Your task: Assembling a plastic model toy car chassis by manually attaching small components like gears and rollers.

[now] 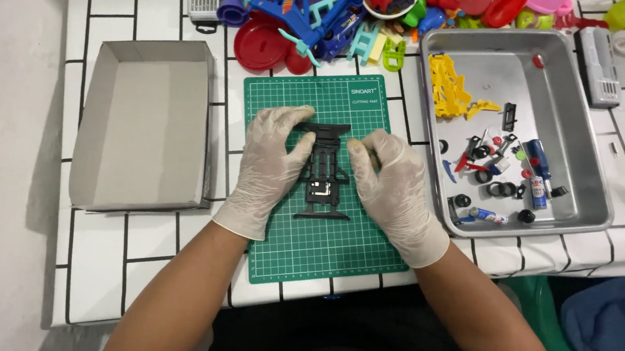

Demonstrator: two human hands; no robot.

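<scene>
The black toy-car chassis (324,173) lies flat in the middle of the green cutting mat (322,249), the left hand (269,169) and right hand (392,192) — both gloved — curled about its two long sides, fingertips pinching the frame. Even pressure from both sides should keep it from tipping. The grey cardboard tray (144,123) to the left and the metal parts tray (586,143) to the right hem the mat in — open room remains toward the near table edge.

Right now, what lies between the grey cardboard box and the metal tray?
In the head view, the green cutting mat lies between the cardboard box and the metal tray. On it, the left hand and right hand hold a black toy-car chassis.
</scene>
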